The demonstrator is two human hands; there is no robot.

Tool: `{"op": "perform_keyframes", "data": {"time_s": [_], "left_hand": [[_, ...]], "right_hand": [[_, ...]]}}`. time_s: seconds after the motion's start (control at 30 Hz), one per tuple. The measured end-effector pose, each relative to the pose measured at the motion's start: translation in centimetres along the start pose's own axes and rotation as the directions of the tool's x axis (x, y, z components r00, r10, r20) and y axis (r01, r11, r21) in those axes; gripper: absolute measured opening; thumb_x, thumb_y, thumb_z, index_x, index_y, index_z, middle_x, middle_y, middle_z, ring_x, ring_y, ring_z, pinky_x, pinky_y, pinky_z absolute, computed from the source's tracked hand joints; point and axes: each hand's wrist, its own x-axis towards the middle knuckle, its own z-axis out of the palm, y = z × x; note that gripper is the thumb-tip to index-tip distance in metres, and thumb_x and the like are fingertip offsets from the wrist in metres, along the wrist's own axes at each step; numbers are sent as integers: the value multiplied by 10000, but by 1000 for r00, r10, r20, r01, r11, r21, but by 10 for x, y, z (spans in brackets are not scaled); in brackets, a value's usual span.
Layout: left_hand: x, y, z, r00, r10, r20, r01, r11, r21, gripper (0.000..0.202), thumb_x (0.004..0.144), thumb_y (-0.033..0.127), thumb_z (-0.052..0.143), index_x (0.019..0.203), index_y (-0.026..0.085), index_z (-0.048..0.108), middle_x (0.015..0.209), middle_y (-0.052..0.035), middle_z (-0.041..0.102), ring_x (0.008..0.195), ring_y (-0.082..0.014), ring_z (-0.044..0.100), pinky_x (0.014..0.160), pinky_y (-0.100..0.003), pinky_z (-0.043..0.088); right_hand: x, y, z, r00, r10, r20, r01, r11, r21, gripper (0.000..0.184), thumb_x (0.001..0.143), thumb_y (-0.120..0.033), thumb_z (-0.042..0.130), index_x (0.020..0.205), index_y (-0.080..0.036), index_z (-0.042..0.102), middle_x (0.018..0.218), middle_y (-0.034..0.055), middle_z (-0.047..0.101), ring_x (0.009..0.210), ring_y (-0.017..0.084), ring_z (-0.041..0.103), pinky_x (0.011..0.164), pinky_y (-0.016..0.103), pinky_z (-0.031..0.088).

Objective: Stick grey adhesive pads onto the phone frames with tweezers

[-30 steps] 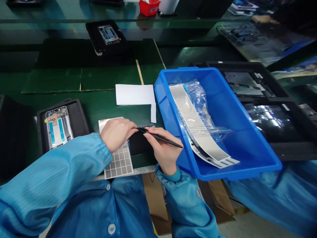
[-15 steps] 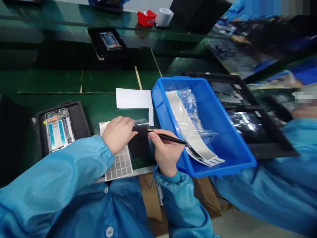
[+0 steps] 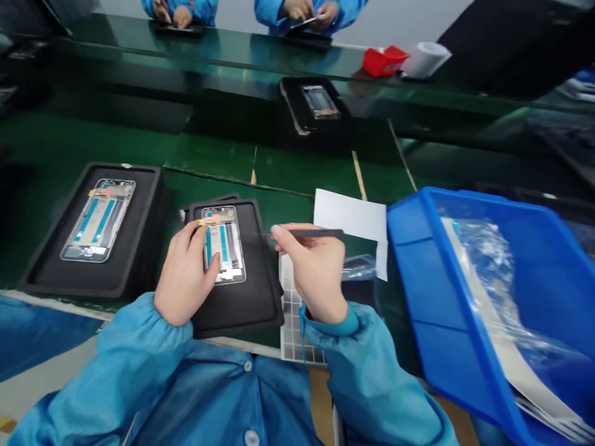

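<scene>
My left hand [image 3: 183,275] lies with its fingers apart at the left edge of an opened phone [image 3: 224,244], the thumb over its lower part. That phone, showing blue strips and a copper-coloured patch, rests in a black tray [image 3: 251,297]. Black tweezers [image 3: 316,233] are pinched in my right hand [image 3: 318,266], their thin tip pointing left over the tray beside the phone. Partly under my right wrist is a sheet of small grey labels [image 3: 292,337]. A clear film [image 3: 359,267] lies to the right of that hand.
At the left, another opened phone [image 3: 98,220] sits on a stack of black trays [image 3: 139,272]. A blue bin [image 3: 413,279] with plastic film and strips stands at the right, near white paper [image 3: 351,214]. Farther back are another phone [image 3: 320,102], a red box [image 3: 385,61] and co-workers' hands [image 3: 300,9].
My view has turned left. My left hand has moved from the label sheet to the phone in the tray. The tweezers in my right hand have moved left, from the dark film to beside that phone.
</scene>
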Motion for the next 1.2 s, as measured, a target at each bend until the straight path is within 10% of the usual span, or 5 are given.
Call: {"op": "perform_keyframes", "data": {"time_s": [0.27, 1.2], "left_hand": [[13, -18, 20, 997, -75, -12, 73, 992, -100, 456, 901, 244, 564, 1324, 76, 580, 1353, -197, 554, 1244, -342, 518, 1089, -494, 454], [12, -18, 23, 995, -82, 52, 86, 993, -83, 426, 894, 256, 560, 1294, 111, 583, 1343, -184, 565, 1261, -363, 490, 1037, -521, 453]], "right_hand": [[27, 16, 76, 979, 46, 199, -9, 983, -184, 215, 756, -364, 791, 784, -153, 759, 647, 33, 731, 604, 186, 695, 577, 274, 537], [27, 26, 82, 981, 59, 187, -8, 965, -260, 232, 772, -401, 798, 825, -177, 779, 811, 61, 796, 752, 227, 757, 677, 299, 579]]}}
